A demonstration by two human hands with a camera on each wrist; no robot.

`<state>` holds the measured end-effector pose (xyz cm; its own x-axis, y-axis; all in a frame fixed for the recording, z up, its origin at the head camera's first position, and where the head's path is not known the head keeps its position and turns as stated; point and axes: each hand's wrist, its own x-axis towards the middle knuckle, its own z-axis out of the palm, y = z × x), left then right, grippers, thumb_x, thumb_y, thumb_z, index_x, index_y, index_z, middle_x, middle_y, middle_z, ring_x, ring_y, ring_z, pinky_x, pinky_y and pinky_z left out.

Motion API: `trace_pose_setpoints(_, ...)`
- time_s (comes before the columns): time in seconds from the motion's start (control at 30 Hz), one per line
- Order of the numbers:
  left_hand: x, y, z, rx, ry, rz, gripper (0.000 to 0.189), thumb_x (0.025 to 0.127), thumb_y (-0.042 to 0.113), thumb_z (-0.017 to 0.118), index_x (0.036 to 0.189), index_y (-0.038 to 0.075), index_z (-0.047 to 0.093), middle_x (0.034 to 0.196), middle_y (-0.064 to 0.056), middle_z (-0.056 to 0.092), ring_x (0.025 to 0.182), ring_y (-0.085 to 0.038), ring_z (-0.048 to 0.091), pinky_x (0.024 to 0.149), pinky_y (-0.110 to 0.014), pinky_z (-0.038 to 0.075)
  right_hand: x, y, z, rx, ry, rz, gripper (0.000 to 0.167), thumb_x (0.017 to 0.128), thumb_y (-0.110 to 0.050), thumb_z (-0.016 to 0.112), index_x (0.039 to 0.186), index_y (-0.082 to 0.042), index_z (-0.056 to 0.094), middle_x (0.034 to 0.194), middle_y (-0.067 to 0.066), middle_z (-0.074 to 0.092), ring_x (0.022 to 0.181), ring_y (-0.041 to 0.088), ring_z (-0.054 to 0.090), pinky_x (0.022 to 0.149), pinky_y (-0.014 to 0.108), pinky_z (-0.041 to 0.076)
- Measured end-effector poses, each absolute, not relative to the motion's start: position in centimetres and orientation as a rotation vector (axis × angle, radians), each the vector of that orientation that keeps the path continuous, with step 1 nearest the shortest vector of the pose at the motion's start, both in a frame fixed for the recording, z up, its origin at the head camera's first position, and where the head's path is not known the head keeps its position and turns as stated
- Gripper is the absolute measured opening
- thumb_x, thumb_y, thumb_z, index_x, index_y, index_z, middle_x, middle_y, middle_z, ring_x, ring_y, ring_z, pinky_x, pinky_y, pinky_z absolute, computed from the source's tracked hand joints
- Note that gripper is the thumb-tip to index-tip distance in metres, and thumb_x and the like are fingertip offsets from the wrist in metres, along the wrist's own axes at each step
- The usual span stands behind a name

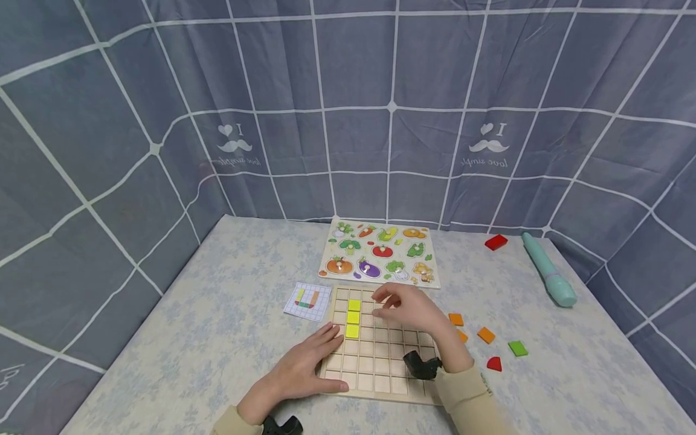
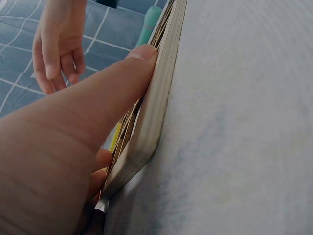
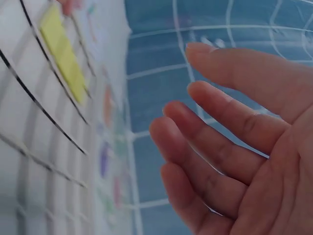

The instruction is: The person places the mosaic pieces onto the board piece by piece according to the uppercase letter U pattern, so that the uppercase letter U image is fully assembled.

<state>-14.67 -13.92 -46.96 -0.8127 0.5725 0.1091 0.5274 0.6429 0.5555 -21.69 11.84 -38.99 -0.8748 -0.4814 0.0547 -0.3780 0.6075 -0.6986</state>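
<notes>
A wooden grid board (image 1: pixel 380 362) lies on the table in front of me. A column of three yellow tiles (image 1: pixel 353 318) fills cells near its top left. My left hand (image 1: pixel 318 359) rests flat on the board's left side, and its thumb (image 2: pixel 107 93) presses against the board's edge (image 2: pixel 159 107). My right hand (image 1: pixel 402 307) hovers over the upper middle of the board with its fingers (image 3: pixel 215 142) loosely spread and nothing in them. The right wrist view shows the yellow tiles (image 3: pixel 61 51) blurred at upper left.
A vegetable peg puzzle (image 1: pixel 380 251) lies behind the board and a pattern card (image 1: pixel 307 300) to its left. Loose orange (image 1: pixel 486 334), green (image 1: pixel 518 348) and red (image 1: pixel 493 363) tiles sit to the right. A red block (image 1: pixel 496 242) and a teal pen (image 1: pixel 549 270) lie at far right.
</notes>
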Motion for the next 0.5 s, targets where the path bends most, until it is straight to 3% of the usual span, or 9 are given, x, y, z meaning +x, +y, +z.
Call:
trace_pose_setpoints(0.27, -14.6, -14.0, -46.9, 0.934, 2.767, 0.918, 0.088, 0.079, 0.062, 0.063, 0.142, 0.005, 0.041, 0.152, -0.006, 0.028, 0.141, -0.021, 0.018, 0.108, -0.045, 0.029, -21.3, 16.7, -36.0, -0.691, 2.773, -1.140, 0.026, 0.086, -0.029, 0.069, 0.106, -0.012, 0.066, 0.103, 0.003, 0.065, 0.089, 0.016, 0.061, 0.082, 0.038, 0.050)
trace_pose_setpoints(0.5, -14.6, -14.0, -46.9, 0.942, 2.765, 0.927, 0.087, 0.079, 0.061, 0.064, 0.142, 0.005, 0.041, 0.152, -0.006, 0.028, 0.141, -0.021, 0.018, 0.107, -0.045, 0.030, -20.8, 20.1, -36.1, -0.574, 2.821, -1.131, 0.028, 0.087, -0.027, 0.069, 0.108, -0.010, 0.065, 0.105, 0.005, 0.064, 0.090, 0.018, 0.059, 0.081, 0.037, 0.050)
